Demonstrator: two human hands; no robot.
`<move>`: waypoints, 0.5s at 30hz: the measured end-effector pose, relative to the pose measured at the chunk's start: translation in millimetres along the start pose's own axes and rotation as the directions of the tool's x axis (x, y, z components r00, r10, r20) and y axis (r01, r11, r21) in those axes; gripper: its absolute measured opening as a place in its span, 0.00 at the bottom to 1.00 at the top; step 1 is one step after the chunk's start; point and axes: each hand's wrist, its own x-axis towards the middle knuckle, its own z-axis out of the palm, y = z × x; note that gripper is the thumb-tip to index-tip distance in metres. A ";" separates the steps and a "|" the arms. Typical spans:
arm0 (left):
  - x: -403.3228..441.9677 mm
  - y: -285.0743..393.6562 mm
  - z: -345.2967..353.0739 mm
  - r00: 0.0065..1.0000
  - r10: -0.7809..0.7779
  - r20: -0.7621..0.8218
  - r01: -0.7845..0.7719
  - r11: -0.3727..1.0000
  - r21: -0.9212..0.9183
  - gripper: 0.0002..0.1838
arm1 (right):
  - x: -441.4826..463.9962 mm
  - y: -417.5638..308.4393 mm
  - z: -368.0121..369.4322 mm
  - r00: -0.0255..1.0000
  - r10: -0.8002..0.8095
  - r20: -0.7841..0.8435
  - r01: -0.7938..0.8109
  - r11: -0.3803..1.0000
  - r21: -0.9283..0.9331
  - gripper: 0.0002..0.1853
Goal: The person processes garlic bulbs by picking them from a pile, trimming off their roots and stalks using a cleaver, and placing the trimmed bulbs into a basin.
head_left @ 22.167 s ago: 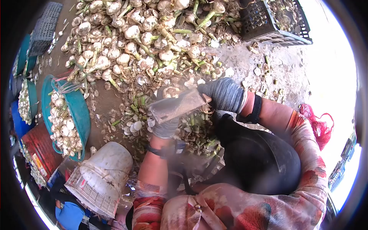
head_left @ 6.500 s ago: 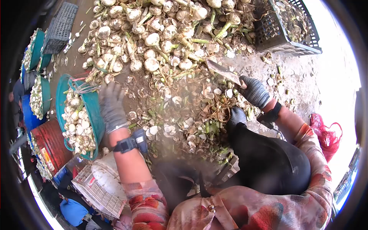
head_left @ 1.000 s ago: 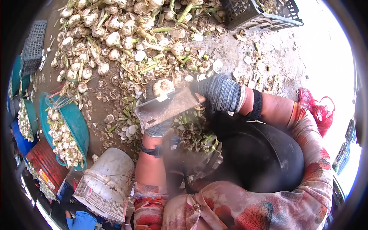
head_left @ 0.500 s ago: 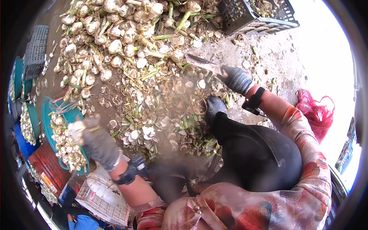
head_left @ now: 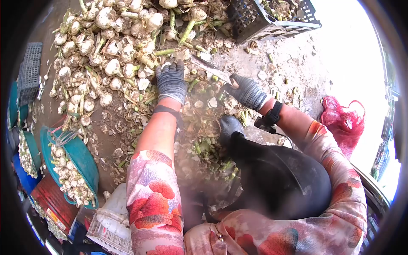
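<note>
— Straight to the grip! Clenching a knife [head_left: 210, 69] by its handle in the gloved right hand [head_left: 246, 91], blade slanting up and across toward the heap of garlic bulbs [head_left: 112, 67].

— And with the left hand [head_left: 171, 83]?

— Reaching palm down onto the near edge of that heap, fingers stretched out among stalks and pale bulbs. Cannot tell about any hold on one; too much hidden under the glove.

— Quite a switch, though! Over by the teal basin [head_left: 80, 159] just a moment ago, with a pale bulb in the fingers.

— Yes, and now back at the heap, well apart from the basin. Cannot pick out that same bulb among the many in there, so cannot swear to a clean drop.

— Meaning what for the work?

— Reads as one bulb passed along, most likely, and back among bulbs with long stalks still on, knife still in the right hand.

— And farther out?

— Look below the basin for a whitish bucket [head_left: 117, 204], partly behind the left sleeve [head_left: 155, 189]. Beyond the knife, see a black crate [head_left: 276, 29] with brownish scraps inside; off to the right, a red mesh bag [head_left: 342, 125].
</note>
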 end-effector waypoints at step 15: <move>-139.6 13.1 -9.1 0.991 -0.127 -0.049 -0.050 -0.006 -0.999 0.19 | -36.8 -69.0 -2.9 0.839 -0.485 0.248 0.520 0.849 -0.099 0.10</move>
